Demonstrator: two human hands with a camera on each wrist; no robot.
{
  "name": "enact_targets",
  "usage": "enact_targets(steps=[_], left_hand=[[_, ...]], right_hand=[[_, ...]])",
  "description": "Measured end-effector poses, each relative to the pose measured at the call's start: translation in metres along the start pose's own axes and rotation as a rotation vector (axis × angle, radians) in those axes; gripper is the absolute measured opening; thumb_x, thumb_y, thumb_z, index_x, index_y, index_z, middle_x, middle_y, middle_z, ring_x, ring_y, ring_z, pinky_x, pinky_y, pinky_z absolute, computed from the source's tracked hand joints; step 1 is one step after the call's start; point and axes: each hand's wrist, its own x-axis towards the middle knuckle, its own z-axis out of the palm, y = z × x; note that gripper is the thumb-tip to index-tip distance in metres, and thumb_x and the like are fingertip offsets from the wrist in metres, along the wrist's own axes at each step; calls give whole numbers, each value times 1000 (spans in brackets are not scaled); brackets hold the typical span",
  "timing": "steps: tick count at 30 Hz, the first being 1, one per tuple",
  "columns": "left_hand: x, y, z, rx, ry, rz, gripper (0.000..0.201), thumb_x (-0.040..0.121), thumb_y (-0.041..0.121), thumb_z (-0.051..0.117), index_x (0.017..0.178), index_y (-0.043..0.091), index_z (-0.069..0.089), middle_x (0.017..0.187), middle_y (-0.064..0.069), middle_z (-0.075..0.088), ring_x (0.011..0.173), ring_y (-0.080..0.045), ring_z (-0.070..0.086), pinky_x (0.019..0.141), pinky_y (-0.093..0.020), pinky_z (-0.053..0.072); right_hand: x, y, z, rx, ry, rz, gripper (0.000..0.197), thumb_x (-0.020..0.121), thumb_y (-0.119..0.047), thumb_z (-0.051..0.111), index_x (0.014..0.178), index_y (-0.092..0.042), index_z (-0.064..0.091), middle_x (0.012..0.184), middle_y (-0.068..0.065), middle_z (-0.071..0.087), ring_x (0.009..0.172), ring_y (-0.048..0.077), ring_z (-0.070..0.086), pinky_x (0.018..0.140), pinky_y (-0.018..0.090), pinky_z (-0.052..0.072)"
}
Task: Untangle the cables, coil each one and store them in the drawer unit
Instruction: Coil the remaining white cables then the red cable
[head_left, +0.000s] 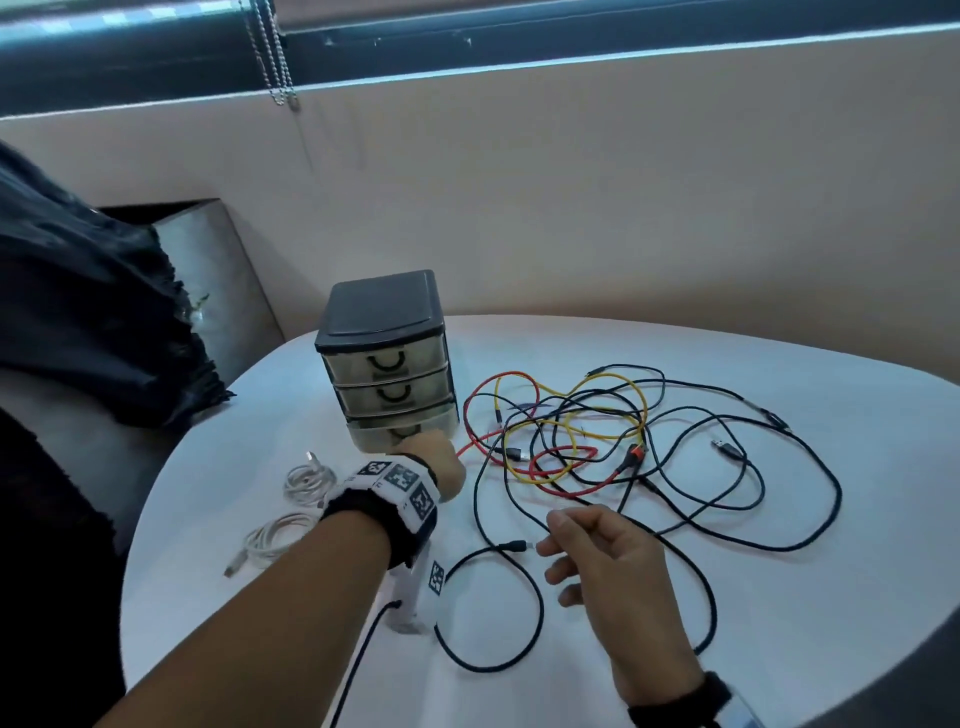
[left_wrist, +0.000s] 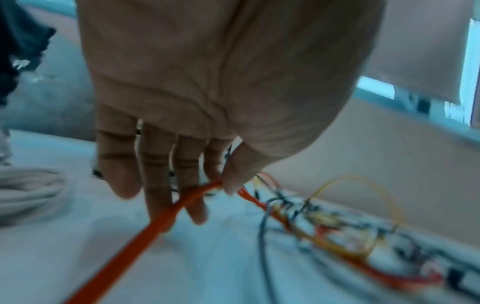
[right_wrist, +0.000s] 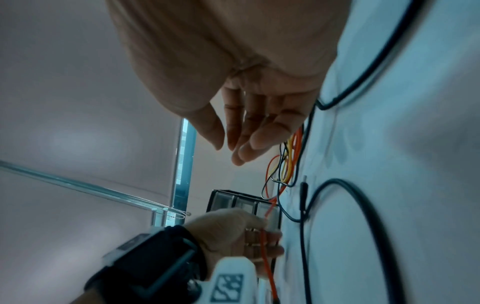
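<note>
A tangle of red (head_left: 511, 372), yellow (head_left: 613, 378) and black cables (head_left: 542, 603) lies on the white table (head_left: 805, 613), to the right of a dark three-drawer unit (head_left: 387, 364). My left hand (head_left: 439, 460) is in front of the bottom drawer (head_left: 382, 434), which stands slightly pulled out. In the left wrist view this left hand (left_wrist: 226, 185) pinches the red cable (left_wrist: 145, 236) between thumb and forefinger. My right hand (head_left: 550, 535) hovers with relaxed fingers just beside a black cable's plug (head_left: 514, 545). In the right wrist view the right hand (right_wrist: 226, 148) holds nothing.
Two coiled white cables (head_left: 309, 483) (head_left: 275, 538) lie left of my left wrist. A dark cloth (head_left: 78, 312) hangs at the far left. The wall runs close behind the table, with a bead chain (head_left: 275, 62) hanging above.
</note>
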Motion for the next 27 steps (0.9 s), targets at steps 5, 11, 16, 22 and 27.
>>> enact_targets(steps=[5,11,16,22,27], left_hand=[[-40,27,-66,-658,310,141,23,101,21,49,99,1,61,90,-13,66,82,-31,65,64,-30,51],[-99,36,-135,-802,569,456,15,94,17,61,82,20,69,75,5,69,75,-11,66,72,-21,46],[-138,31,-154,-783,586,684,18,95,15,62,85,24,73,78,9,74,80,1,67,76,-14,49],[-182,-2,-179,-1135,787,793,15,95,6,61,94,16,72,82,0,73,65,5,64,65,-7,45],[-179,-40,-180,-1321,678,645,8,94,16,64,95,19,72,71,4,65,38,0,38,40,-13,30]], right_hand=[[-10,-34,-7,-109,-2,-108,12,90,-16,67,80,-10,70,69,7,72,51,10,58,47,23,44],[2,-125,12,-310,-12,-404,8,90,-16,67,97,-11,65,74,10,73,48,3,60,45,15,42],[28,-171,50,-472,-199,-413,25,94,-19,62,116,-20,52,83,13,72,50,10,60,44,21,44],[65,-161,44,-809,-207,-208,24,98,-16,48,101,3,62,68,15,67,30,10,51,34,13,34],[73,-161,31,-997,-104,-45,33,103,-27,41,73,-15,51,71,11,60,40,16,58,40,19,44]])
